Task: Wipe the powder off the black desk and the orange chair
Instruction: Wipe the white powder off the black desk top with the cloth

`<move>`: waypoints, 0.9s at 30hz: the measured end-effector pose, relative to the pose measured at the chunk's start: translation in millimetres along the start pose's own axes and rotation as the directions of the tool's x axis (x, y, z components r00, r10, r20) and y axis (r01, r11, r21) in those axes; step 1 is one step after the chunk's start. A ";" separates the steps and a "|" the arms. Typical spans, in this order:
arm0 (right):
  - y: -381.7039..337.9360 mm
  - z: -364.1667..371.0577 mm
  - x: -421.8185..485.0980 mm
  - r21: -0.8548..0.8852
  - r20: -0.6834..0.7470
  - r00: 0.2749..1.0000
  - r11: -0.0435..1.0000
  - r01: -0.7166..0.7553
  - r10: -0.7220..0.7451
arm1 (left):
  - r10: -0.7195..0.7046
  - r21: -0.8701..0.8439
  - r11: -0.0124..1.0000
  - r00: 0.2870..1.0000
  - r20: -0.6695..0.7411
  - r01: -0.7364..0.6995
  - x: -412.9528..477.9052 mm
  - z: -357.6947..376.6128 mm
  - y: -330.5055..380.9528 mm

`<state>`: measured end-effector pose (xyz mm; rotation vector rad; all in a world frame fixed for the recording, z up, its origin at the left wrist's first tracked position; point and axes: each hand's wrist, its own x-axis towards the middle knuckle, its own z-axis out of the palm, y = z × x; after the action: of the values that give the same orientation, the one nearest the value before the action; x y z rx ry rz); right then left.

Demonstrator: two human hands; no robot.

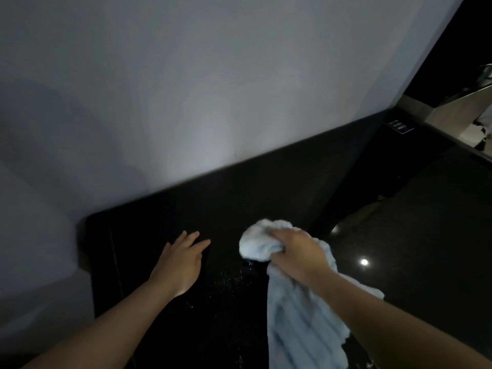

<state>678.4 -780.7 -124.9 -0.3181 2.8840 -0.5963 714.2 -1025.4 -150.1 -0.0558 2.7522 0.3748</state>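
A pale grey wall (186, 89) fills the upper frame above the glossy black desk (266, 182), whose surface shows white powder specks (234, 278) at lower centre. You should sweep the bunched pale blue towel (259, 242) down through those specks with firm, overlapping strokes. Your right hand (298, 251) grips the towel, fingers curled into its folds. Your left hand (181, 262) rests flat on the desk, fingers straight and slightly spread. The orange chair isn't visible.

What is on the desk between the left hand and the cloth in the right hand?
In the head view, only bare black desk separates the left hand from the white cloth that the right hand grips; faint powder specks lie slightly nearer.
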 end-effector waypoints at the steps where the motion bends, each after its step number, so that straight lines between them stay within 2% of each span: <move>1: 1.4 -5.9 8.6 0.051 -0.064 0.997 0.998 -0.038 0.041 | -0.020 0.014 1.000 1.000 -0.010 0.020 -2.6 0.5 -1.6; 3: 3.3 -10.6 23.5 0.025 -0.095 0.976 0.980 -0.195 0.197 | -0.072 0.031 0.997 0.996 -0.056 0.074 -10.5 4.2 -7.4; 5: -3.0 0.0 24.8 -0.120 -0.018 0.953 0.945 -0.303 0.303 | -0.141 0.024 0.989 0.985 -0.102 0.144 -18.7 6.8 -15.0; 7: -14.6 19.6 16.6 -0.228 -0.034 0.968 0.941 -0.248 0.247 | -0.170 0.038 0.984 0.979 -0.113 0.175 -23.5 7.2 -21.2; 10: -29.3 40.0 0.2 -0.256 -0.030 0.998 0.965 -0.059 0.053 | -0.145 0.006 0.989 0.985 -0.097 0.147 -24.4 5.4 -24.8; 12: -37.7 48.9 -13.9 -0.243 0.027 0.994 0.963 0.114 -0.110 | -0.126 -0.009 0.992 0.988 -0.090 0.126 -25.5 5.0 -26.0; 14: -46.7 49.0 -21.5 -0.156 0.083 0.975 0.964 0.217 -0.206 | -0.107 -0.003 0.994 0.989 -0.097 0.107 -28.7 5.1 -27.5; 16: -52.2 39.8 -12.9 -0.050 0.094 0.977 0.979 0.199 -0.194 | -0.082 -0.009 0.997 0.992 -0.093 0.082 -34.3 5.5 -28.9; 18: -52.2 28.6 2.2 -0.024 0.054 0.994 0.995 0.097 -0.095 | -0.059 -0.031 0.998 0.995 -0.080 0.057 -40.8 6.5 -29.8; 20: -51.6 24.4 7.9 -0.123 0.068 0.997 0.992 -0.021 0.029 | -0.048 -0.067 0.997 0.996 -0.076 0.043 -48.7 8.9 -30.3; 21: -54.6 27.0 4.1 -0.208 0.101 0.994 0.978 -0.029 0.052 | -0.044 -0.081 0.996 0.996 -0.076 0.038 -52.4 10.5 -30.9; 23: -63.5 39.7 -14.0 -0.317 0.142 0.990 0.948 0.032 0.014 | -0.035 -0.102 0.994 0.997 -0.071 0.027 -58.1 13.5 -32.7; 27: -74.9 46.4 -51.2 -0.313 0.177 0.969 0.923 0.223 -0.174 | -0.005 -0.110 0.994 0.998 -0.060 -0.001 -66.3 16.5 -36.1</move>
<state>750.5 -852.5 -129.5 -0.6806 2.8180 -0.1012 784.9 -1056.5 -150.3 -0.0994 2.7884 0.5320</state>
